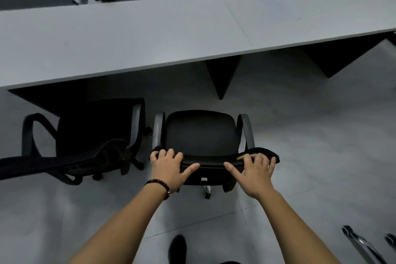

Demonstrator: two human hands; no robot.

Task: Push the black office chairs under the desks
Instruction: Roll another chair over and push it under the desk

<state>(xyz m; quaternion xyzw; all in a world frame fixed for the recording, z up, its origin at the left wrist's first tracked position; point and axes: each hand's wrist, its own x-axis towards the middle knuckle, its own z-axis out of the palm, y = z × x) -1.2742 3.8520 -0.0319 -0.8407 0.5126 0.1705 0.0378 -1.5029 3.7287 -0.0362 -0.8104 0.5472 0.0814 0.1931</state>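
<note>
Left hand (169, 166) and right hand (256, 169) both clamp the backrest top of the middle chair (201, 133), fingers curled over, thumbs behind; chair short of the desk (128, 38); second chair (90, 135) left.

My left hand (169, 167) and right hand (256, 170) grip the chair (202, 135) backrest mid-frame, short of the desk (150, 34) edge.
</note>
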